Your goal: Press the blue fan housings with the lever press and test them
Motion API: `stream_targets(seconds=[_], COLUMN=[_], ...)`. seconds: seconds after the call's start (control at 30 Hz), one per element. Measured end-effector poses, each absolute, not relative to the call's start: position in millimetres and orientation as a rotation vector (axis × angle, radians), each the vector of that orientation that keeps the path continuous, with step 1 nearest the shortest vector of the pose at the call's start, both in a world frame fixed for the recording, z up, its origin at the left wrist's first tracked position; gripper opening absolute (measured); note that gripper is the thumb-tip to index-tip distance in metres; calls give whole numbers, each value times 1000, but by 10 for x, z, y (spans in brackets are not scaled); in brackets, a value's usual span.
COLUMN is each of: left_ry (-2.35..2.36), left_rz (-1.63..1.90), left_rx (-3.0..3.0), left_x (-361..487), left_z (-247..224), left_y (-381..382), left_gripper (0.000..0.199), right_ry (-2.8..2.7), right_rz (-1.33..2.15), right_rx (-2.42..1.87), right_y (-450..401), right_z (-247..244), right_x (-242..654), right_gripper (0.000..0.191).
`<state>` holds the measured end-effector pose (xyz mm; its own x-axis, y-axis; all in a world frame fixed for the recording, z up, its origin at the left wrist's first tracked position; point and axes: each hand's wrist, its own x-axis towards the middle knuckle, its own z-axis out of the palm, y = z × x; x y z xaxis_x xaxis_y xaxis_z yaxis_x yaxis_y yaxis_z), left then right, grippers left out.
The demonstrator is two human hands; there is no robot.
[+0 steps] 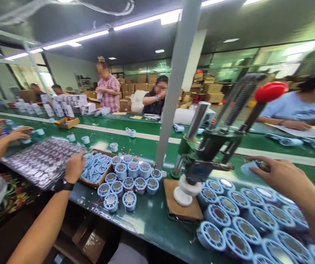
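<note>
My left hand (75, 167), with a dark band on the wrist, is at the left edge of a cardboard box of light-blue plastic rings (98, 165). Its fingers are curled, and what they hold, if anything, is hidden. Over on the right, my right hand (277, 172) grips a light-blue round motor housing (247, 168) by its side, above a crowd of similar housings (238, 242) with metal discs. Between my hands stands a lever press (204, 161) with a red knob and white round pads over a brown base plate.
Several more housings (128, 183) stand left of the press, near a grey post (174, 84). A sheet of small parts (44, 157) lies farther left, by a co-worker's hands (20, 134). Behind runs a green conveyor (105, 128), with people seated and standing beyond it.
</note>
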<state>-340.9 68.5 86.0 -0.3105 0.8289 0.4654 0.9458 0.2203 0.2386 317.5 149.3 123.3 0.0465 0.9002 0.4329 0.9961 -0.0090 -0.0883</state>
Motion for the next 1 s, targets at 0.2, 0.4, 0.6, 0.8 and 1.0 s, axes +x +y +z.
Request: stream_targets(seconds=[0.2,0.4,0.6,0.8,1.0], left_ry=[-1908,-1640,-1856,-1854,-2005], left_rz=[-1076,-743,-890,-899,-1018], left_rx=[-2415,-3223,-2778,-2635,-2616], left_x=[-2070,-759,-739,-758,-764], left_z=[618,57,-361,-647,-539], left_y=[101,95,55,-128,-81], left_gripper=[24,42,39,57,49], right_ry=[-2256,-2393,-2128,-1907,-1734], right_rz=[264,695,592,414,508], right_rx=[-1406,-1205,-1080,-1017,-1138], right_y=[-195,-504,-482,-488,-472], right_z=[647,162,-269,-575,-688], right_x=[2518,1424,1404,1301,1319], right_gripper=[32,58,43,16,44])
